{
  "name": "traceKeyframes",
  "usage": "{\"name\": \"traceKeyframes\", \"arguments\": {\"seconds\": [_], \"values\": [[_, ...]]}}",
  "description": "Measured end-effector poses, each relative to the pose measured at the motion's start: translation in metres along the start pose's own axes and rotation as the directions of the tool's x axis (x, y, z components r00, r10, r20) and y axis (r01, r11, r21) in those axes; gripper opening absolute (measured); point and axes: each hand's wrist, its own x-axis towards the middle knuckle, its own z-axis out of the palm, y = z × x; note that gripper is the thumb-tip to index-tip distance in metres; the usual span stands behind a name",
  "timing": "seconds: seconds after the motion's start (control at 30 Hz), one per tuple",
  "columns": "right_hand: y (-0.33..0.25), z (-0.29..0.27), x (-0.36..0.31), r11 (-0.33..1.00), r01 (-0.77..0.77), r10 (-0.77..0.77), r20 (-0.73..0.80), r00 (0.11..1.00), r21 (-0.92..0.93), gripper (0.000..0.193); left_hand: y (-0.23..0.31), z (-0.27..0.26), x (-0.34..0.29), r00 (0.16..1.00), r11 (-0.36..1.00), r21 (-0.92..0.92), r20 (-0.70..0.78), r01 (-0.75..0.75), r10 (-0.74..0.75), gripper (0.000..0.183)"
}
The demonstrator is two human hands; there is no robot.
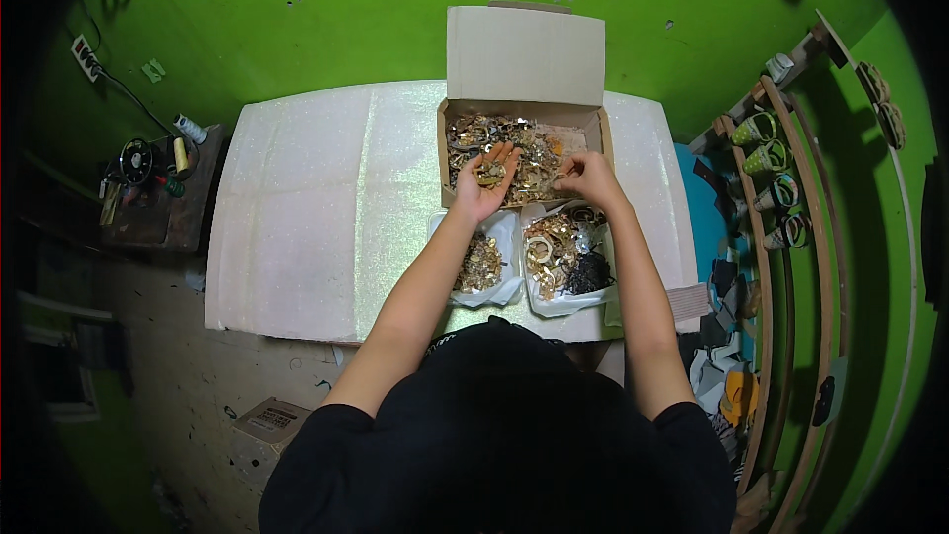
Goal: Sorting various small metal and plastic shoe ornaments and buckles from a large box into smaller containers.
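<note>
An open cardboard box (605,129) with its lid raised stands at the back of the table, filled with shiny gold and silver metal pieces (539,173), perhaps buckles or fittings. Over its left part my left hand (484,190) is palm up, cupping a small heap of gold-coloured pieces (490,174). My right hand (590,181) is above the box's front right corner, fingers pinched together; whatever is between them is too small to make out. In front of the box are two white, plastic-lined trays. The left tray (513,237) holds small gold pieces; the right tray (554,307) holds rings, gold pieces and a black bundle.
The table (287,208) has a pale, shimmering cover. At the left, a small dark stand (148,222) bears thread spools. Sandal-like straps hang on a wooden rack (781,138) at the right, above scraps of material (727,366). A carton (272,420) sits on the floor.
</note>
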Motion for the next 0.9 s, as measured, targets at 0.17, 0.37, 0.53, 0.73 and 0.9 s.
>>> {"name": "traceKeyframes", "arguments": {"seconds": [0.17, 0.37, 0.53, 0.73, 0.9], "values": [[0.012, 0.009, 0.007, 0.995, -0.032, 0.044, -0.122, 0.992, 0.098, 0.019, 0.0, 0.002, -0.001, 1.0, 1.0, -0.013, 0.008, 0.005, -0.005, 0.037], [0.01, 0.021, 0.001, 0.95, -0.083, 0.19, -0.348, 0.918, 0.301, 0.03, 0.002, -0.002, -0.001, 1.0, 1.0, 0.006, 0.01, 0.011, -0.011, 0.037], [0.016, 0.016, -0.009, 0.896, -0.127, 0.281, -0.323, 0.904, 0.426, 0.038, 0.0, -0.001, 0.001, 1.0, 1.0, 0.02, -0.025, 0.0, 0.0, 0.038], [0.037, -0.002, -0.035, 0.692, -0.175, 0.341, -0.103, 0.934, 0.7, 0.016, 0.001, 0.0, 0.002, 1.0, 1.0, 0.022, 0.002, -0.002, 0.001, 0.037], [0.076, -0.019, -0.069, 0.821, -0.322, 0.35, 0.029, 0.936, 0.471, 0.015, 0.001, -0.001, 0.002, 1.0, 1.0, -0.003, -0.007, -0.001, 0.001, 0.038]]}}
